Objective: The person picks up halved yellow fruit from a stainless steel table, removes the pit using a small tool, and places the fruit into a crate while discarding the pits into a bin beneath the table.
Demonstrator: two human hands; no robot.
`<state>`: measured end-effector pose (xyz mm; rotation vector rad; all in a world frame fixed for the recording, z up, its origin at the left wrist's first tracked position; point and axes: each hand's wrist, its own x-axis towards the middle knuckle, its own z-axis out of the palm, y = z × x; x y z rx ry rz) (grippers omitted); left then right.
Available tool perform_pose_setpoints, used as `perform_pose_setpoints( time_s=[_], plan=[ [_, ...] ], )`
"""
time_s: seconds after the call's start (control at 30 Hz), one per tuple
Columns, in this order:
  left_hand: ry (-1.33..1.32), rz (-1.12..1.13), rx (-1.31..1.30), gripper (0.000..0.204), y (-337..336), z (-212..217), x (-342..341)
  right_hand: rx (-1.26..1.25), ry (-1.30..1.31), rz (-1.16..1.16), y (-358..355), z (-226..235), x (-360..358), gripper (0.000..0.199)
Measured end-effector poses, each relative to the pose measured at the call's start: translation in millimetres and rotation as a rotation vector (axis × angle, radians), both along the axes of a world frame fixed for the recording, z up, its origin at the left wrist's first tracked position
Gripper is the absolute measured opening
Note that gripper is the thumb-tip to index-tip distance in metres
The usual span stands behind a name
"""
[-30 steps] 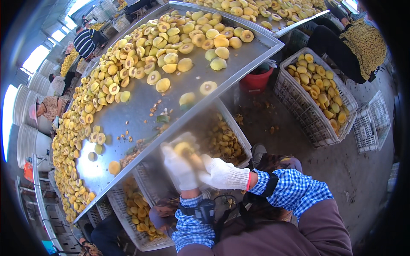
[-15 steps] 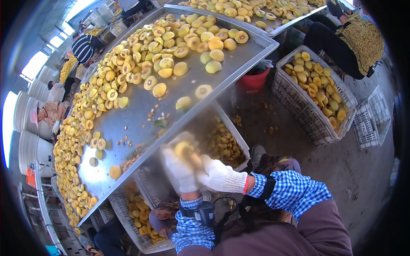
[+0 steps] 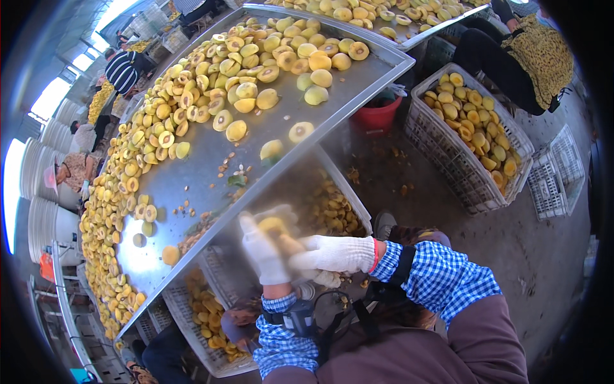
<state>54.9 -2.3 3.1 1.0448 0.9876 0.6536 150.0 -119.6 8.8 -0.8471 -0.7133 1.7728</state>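
Observation:
Both my hands wear white knit gloves and meet just below the near edge of the metal table (image 3: 211, 153). My left hand (image 3: 263, 253) is closed around a halved yellow peach (image 3: 274, 225), smeared by motion. My right hand (image 3: 336, 255) comes in from the right, its fingers curled and pressed up to the peach. Whatever the right fingers hold is hidden. Several halved peaches (image 3: 160, 137) with brown-red centres lie heaped along the table's far and left sides. Loose pits (image 3: 233, 168) and a leaf lie on the bare metal near my hands.
Below the table edge stand a crate (image 3: 348, 192) and another crate (image 3: 176, 307), both holding peach pieces. At right are a full crate (image 3: 470, 198), an empty crate (image 3: 543, 192) and a red bucket (image 3: 376, 120). Other people (image 3: 537, 57) work around the tables.
My hands stay together at the peach; the right wrist has shifted slightly right and up. The view has moved slightly. The heaped peaches look the same.

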Motion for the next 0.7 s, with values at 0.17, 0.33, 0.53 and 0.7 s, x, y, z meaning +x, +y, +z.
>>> perform_pose_setpoints(
  time_s=[0.17,0.33,0.53,0.7],
  plan=[
    [-0.303,0.094,-0.409,0.063,-2.4,31.9,-10.3,-0.142,0.257,0.064,3.1,21.7,6.1,0.018],
    [-0.381,0.047,-0.057,0.063,15.8,11.4,-45.1,-0.180,-0.050,-0.126,6.1,-3.8,4.3,0.021],
    [-0.334,0.311,0.072,0.056,24.5,46.1,-139.2,-0.217,-0.090,-0.273,-1.3,-3.6,14.1,0.019],
    [1.336,0.473,0.647,0.050,61.5,58.9,-335.1,-0.207,-0.089,-0.452,-11.2,20.0,27.2,0.016]
  ],
)
